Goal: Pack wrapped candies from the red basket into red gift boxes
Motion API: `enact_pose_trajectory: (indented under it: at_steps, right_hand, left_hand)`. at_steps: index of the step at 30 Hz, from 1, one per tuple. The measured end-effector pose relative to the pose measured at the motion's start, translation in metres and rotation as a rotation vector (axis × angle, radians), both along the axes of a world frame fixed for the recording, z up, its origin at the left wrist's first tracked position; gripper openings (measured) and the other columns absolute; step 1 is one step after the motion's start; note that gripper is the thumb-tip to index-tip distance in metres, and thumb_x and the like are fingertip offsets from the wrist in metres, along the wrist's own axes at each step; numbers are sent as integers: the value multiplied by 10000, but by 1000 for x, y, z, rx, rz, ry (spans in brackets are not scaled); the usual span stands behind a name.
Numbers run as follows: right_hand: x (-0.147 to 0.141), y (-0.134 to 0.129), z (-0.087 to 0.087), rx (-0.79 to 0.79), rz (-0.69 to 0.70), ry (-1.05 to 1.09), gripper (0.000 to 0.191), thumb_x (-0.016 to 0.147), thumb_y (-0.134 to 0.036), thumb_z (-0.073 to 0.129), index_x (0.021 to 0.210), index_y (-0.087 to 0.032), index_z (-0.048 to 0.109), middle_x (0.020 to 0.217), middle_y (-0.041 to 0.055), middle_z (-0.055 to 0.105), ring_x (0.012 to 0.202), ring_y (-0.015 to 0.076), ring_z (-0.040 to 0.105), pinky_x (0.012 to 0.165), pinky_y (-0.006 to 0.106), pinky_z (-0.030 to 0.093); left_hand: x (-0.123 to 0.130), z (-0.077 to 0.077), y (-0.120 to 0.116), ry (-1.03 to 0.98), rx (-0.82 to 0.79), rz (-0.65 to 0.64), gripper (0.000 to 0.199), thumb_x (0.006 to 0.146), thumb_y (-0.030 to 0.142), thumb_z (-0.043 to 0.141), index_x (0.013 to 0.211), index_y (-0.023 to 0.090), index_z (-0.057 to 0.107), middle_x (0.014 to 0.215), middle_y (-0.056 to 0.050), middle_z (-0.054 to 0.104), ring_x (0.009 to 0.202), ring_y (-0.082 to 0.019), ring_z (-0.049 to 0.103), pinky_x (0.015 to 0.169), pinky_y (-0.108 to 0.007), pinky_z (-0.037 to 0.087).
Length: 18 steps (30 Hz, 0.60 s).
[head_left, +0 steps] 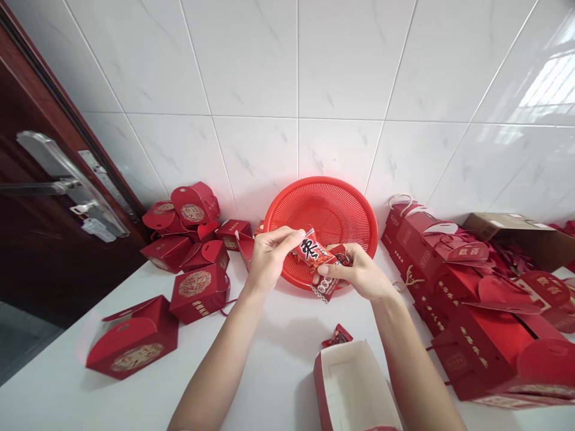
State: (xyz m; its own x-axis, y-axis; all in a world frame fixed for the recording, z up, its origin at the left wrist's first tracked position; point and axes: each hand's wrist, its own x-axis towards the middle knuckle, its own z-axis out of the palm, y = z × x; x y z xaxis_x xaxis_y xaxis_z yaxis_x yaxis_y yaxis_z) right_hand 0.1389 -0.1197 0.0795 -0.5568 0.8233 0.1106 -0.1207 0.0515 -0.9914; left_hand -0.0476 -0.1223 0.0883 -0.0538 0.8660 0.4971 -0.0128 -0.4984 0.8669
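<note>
My left hand (272, 254) pinches the edge of a red candy packet (314, 249) with a large black character. Wrapped packets fill my right hand (362, 274), among them a dark red one with a patterned end (326, 288); its fingers touch the packet in my left hand too. Both hands are over the near rim of a red plastic colander (368, 224), partly hiding what lies in it. Closer to me, an open box (353, 383) with a white inside stands between my forearms. One loose red packet (338, 336) lies just beyond it.
Small red gift boxes (197, 287) are grouped on the left, one with its top open (135, 341). Larger red boxes (467, 317) line the right side, with a cardboard carton (516, 230) behind. A tiled wall (251, 66) backs the white table; a door (40, 251) stands left.
</note>
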Motion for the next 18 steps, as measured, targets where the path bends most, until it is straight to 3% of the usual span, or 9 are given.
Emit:
enact_pose_trajectory:
  at_steps: [6,10,14,18]
  right_hand:
    - [4,0,0,16,93,-14,306,704,-404,852,800,-154,703,726,48,728,579,153,621,535,277,482]
    - [3,0,1,-24,15,54,307,700,-404,852,803,-163,691,722,46,725,614,161,642,557,273,486]
    - [1,2,-1,-23,-87,95,310,733,-423,822,833,-160,694,778,62,736,637,148,636,537,243,450]
    - [2,5,-2,28,-118,49,320,720,-429,831,813,-161,682,749,40,712,610,129,602,497,226,395]
  left_hand:
    - [-1,5,-2,-48,-186,-162,413,754,502,750,544,182,598,610,-12,601,593,-145,548,577,-287,503]
    - [3,2,-1,-101,-153,-192,478,795,638,681,725,165,686,748,-51,692,725,-192,655,669,-314,566]
    - [6,-2,-2,-25,-147,-299,399,766,505,785,948,157,718,925,-83,751,802,-217,704,708,-328,589]
    - [9,-4,-3,28,-134,-195,356,717,401,839,944,158,711,951,-82,767,875,-236,725,793,-351,601]
